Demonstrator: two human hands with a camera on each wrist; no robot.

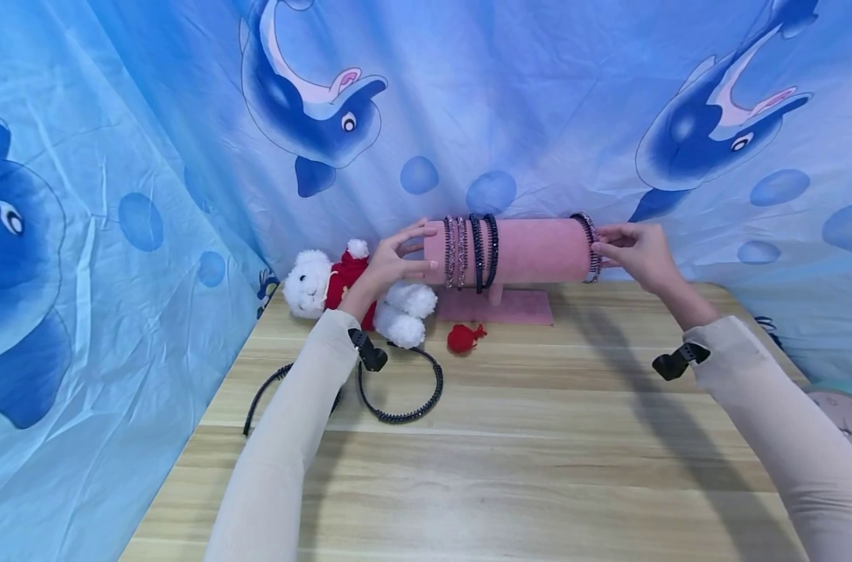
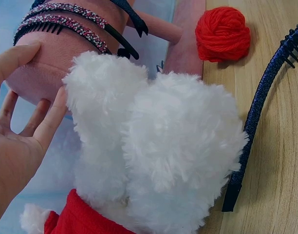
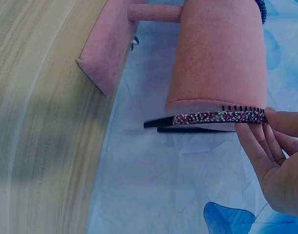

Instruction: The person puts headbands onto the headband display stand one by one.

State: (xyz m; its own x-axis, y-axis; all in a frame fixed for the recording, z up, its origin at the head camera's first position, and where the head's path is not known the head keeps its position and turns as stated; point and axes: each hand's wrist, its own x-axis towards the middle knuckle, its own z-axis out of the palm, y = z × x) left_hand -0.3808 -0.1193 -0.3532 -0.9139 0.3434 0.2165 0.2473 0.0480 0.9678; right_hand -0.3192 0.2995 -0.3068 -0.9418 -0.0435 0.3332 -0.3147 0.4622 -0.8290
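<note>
A pink padded headband stand (image 1: 541,250), a horizontal roll on a post and flat base, stands at the back of the table. My left hand (image 1: 391,261) touches its left end, thumb and fingers spread apart. At the opposite end, my right hand (image 1: 640,254) pinches a black toothed headband (image 3: 217,117) covered in pink and silver sparkles. That headband is at the rim of the roll's right end; whether it touches the roll, I cannot tell. Two similar sparkly headbands (image 1: 461,254) and two dark headbands (image 1: 492,254) sit around the roll's left half.
A white plush toy (image 1: 307,282) in red lies behind my left forearm. A red yarn ball (image 1: 461,339) rests before the stand. Two dark headbands lie on the table, one (image 1: 401,417) at left centre. A round clock (image 1: 836,410) is at the right edge.
</note>
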